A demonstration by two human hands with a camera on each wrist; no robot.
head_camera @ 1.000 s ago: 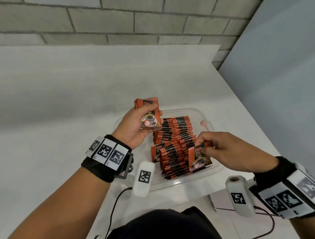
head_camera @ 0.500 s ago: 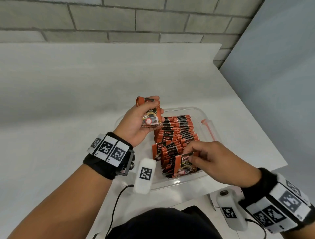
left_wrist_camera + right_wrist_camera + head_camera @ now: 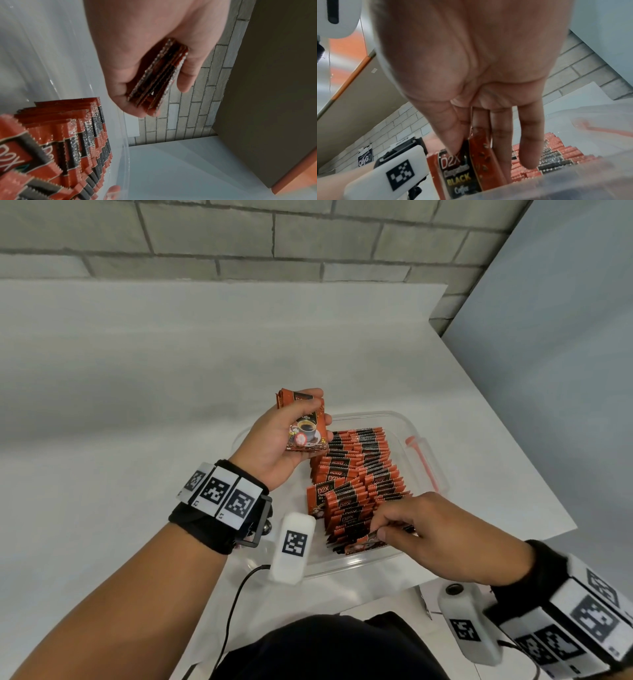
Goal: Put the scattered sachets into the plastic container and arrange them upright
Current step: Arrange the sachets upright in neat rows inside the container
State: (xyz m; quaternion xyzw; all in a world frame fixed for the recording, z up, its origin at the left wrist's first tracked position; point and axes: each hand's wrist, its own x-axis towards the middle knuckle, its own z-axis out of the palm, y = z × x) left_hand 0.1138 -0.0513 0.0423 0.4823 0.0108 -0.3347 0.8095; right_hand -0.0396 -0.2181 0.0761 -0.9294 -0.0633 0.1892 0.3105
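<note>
Your right hand [image 3: 442,529] pinches 1 sachet [image 3: 478,162], seating it upright at the near end of the rows [image 3: 359,474] in the plastic container [image 3: 416,426]. Your left hand [image 3: 277,446] grips a reserve stack [image 3: 157,75], apparently 4 or so, for feeding.

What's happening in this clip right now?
A person is filing coffee sachets upright into a clear plastic container on a white table. The left hand holds a small stack of sachets above it, while the right hand pinches one sachet into the near end of the packed rows.
</note>
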